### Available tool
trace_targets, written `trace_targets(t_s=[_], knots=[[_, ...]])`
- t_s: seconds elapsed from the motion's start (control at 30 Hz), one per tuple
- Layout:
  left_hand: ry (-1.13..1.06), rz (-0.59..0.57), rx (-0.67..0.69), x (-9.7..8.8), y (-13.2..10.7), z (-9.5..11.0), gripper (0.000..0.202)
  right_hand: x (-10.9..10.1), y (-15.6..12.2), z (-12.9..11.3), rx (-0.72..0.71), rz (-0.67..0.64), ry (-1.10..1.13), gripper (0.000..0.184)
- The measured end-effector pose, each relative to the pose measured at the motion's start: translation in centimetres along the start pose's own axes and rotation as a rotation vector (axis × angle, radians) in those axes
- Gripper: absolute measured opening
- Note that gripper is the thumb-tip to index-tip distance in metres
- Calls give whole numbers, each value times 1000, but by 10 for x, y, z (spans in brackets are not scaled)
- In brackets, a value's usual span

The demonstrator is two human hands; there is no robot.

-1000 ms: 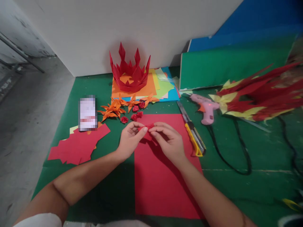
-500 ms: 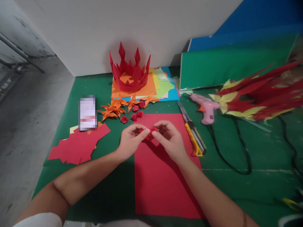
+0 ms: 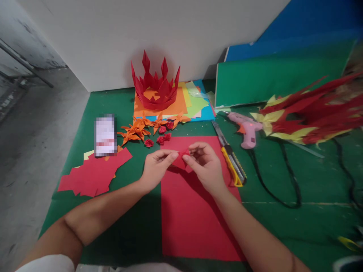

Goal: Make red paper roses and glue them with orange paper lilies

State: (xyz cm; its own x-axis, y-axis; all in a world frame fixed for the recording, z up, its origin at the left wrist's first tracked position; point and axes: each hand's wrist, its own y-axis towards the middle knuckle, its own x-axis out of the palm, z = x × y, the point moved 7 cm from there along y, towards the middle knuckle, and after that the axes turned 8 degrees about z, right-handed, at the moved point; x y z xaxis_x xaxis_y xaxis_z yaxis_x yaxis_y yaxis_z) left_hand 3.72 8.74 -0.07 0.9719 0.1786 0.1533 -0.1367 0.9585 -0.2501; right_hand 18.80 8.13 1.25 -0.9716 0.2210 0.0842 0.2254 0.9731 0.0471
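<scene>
A small folded piece of red paper [image 3: 183,158] is pinched between my two hands, partly covered by the fingertips. My left hand [image 3: 159,166] grips its left side between thumb and forefinger. On the other side, my right hand [image 3: 205,162] holds it with thumb and fingers. Both hands are above a large red paper sheet [image 3: 195,223] lying flat. Just beyond them lie several small red paper roses [image 3: 149,143] and orange paper flowers [image 3: 133,134]. A yellow utility knife [image 3: 233,166], blade outward, lies to the right of my right hand.
A red paper crown [image 3: 155,100] stands on coloured paper sheets [image 3: 184,107] at the back. Right are a pink glue gun [image 3: 249,130] with a black cable and a red-and-yellow paper piece [image 3: 309,113]. Left are a pixelated rectangular object [image 3: 105,135] and red paper pieces [image 3: 87,175] on the green table [image 3: 121,223].
My right hand's fingers have shifted slightly on the red paper, which now looks more spread between the hands. My left hand stays nearly in place.
</scene>
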Motion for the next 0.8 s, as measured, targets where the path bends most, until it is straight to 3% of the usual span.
trace_targets(t_s=[0.37,0.63,0.8], knots=[[-19,-58,-51,5,-1,-4,29,4,-3,-5,-38,-21,-7,27],[-2,-77,51,8,-3,4,25,5,-3,-1,14,-38,33,29],[38,-154,38,14,-5,-2,24,1,-2,-2,7,8,14,29]])
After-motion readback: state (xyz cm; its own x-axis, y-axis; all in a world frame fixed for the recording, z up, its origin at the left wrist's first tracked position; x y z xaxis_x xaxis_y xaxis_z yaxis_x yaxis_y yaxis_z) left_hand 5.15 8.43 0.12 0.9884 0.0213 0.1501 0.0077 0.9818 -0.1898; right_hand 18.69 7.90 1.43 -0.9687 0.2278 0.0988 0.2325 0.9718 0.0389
